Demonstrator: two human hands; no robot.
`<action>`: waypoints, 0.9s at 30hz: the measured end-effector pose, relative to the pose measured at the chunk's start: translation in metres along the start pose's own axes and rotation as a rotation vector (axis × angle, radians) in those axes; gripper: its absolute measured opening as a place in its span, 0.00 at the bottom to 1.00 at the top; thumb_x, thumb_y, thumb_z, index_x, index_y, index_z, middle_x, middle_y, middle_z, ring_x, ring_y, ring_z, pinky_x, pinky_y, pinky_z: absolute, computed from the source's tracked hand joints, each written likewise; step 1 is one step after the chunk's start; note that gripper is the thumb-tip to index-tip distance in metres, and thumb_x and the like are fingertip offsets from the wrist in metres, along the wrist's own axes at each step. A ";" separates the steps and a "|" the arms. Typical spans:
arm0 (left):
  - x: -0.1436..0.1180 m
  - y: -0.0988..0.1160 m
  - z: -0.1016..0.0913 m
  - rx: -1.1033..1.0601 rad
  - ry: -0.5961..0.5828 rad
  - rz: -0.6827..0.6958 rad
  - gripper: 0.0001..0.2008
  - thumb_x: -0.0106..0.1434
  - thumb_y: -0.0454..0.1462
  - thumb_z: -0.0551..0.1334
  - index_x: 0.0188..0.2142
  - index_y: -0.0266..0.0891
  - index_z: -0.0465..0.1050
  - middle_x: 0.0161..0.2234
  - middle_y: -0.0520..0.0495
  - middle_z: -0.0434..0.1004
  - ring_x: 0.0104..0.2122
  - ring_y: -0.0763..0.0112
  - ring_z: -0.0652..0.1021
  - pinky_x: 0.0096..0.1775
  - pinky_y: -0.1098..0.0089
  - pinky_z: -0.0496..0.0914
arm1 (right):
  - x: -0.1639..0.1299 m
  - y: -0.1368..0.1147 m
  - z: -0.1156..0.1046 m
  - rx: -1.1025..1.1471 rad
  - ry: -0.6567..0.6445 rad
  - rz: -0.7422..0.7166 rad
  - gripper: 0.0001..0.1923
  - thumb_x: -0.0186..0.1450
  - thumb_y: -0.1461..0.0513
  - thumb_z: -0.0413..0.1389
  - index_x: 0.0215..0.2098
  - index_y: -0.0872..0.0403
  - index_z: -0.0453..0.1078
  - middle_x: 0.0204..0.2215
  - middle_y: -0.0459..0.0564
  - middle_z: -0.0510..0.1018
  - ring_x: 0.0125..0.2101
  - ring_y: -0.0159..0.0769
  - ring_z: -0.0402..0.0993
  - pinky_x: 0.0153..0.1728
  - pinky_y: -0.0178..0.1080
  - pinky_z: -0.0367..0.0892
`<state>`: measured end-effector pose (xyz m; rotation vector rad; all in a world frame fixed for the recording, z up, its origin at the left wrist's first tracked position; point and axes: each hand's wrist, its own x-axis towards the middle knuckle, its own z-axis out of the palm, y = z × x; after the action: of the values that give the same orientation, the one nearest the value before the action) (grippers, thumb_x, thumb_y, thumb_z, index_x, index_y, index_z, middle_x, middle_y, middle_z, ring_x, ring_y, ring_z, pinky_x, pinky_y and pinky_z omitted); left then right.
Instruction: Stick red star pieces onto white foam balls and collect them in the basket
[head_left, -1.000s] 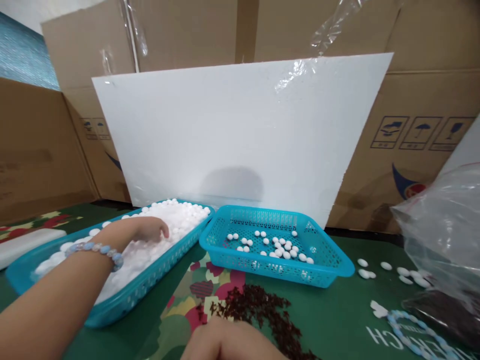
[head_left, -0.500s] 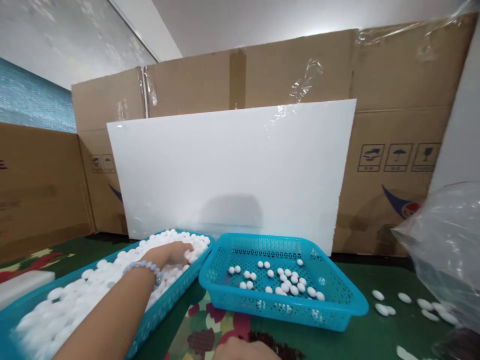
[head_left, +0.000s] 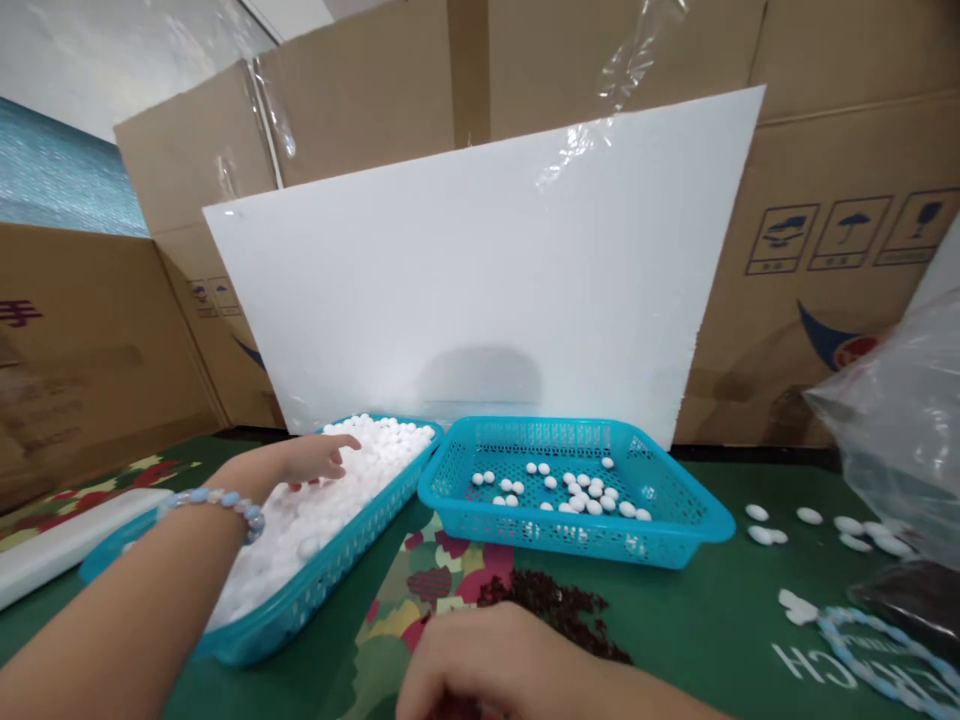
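Note:
My left hand [head_left: 319,460], with a beaded bracelet [head_left: 214,502] on its wrist, hovers over a long blue basket [head_left: 300,605] heaped with small white balls [head_left: 341,495]. Its fingers are apart, the index finger stretched out, and I see nothing held in them. At the bottom middle, my right hand [head_left: 495,655] is curled downward beside a pile of dark reddish-brown shreds [head_left: 551,600]. Its fingertips are hidden, so what they grip does not show. Ahead of it stands a second blue basket [head_left: 570,540] with scattered white balls [head_left: 589,492] on its bottom.
A white board [head_left: 487,270] leans against cardboard boxes [head_left: 360,100] at the back. On the right lie white oval pieces [head_left: 810,516], a clear plastic bag [head_left: 907,420] and a beaded loop [head_left: 862,665]. A white slab [head_left: 82,540] rests at the left.
My left hand has lifted out of the white balls, moved left, and its fingers have spread. More of my right hand shows. The view has tilted downward.

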<state>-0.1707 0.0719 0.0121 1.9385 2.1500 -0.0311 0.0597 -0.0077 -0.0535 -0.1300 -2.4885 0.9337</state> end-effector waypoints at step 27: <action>-0.093 0.047 0.031 -0.994 0.406 0.357 0.27 0.40 0.34 0.58 0.41 0.51 0.52 0.36 0.53 0.65 0.27 0.74 0.71 0.31 0.72 0.67 | -0.017 0.012 -0.008 -0.698 -0.422 0.434 0.12 0.51 0.71 0.44 0.31 0.57 0.65 0.29 0.52 0.70 0.27 0.34 0.66 0.19 0.31 0.53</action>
<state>-0.1116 -0.0191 0.0072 1.6909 1.4459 1.3072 0.0773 0.0024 -0.0625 -0.7952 -3.1554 0.1917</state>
